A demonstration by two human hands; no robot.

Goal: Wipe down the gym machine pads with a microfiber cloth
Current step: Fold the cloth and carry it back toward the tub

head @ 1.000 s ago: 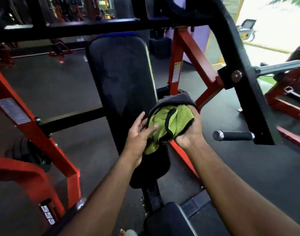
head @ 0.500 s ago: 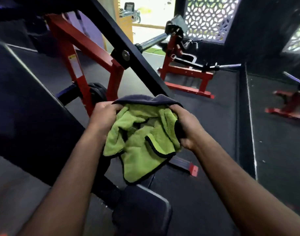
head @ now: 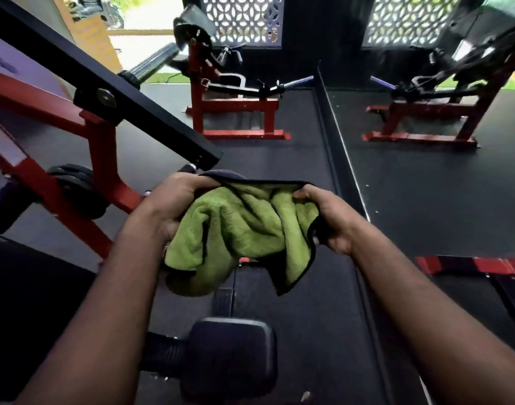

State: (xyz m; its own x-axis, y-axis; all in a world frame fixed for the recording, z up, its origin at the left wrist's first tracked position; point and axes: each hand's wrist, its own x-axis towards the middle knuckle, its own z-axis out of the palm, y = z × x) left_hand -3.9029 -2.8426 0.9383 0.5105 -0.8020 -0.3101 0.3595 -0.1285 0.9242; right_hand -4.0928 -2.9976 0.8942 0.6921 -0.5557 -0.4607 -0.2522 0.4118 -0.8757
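Observation:
A green microfiber cloth (head: 241, 232) with a dark trim and dark outer side hangs crumpled between both hands, in the air above the machine. My left hand (head: 168, 203) grips its left top edge. My right hand (head: 329, 217) grips its right top edge, fingers curled round the trim. Below the cloth sits the small black seat pad (head: 233, 355). The big black back pad (head: 31, 302) fills the lower left, mostly out of frame.
The machine's red frame (head: 101, 159) and black lever arm (head: 139, 109) slant across the upper left, with weight plates (head: 75, 185) on a peg. Another red machine (head: 236, 109) stands behind on the black rubber floor. A wall mirror (head: 440, 141) runs along the right.
The view has swung right, away from the back pad. The cloth, bunched in my right hand a second ago, is now pulled wider between both hands.

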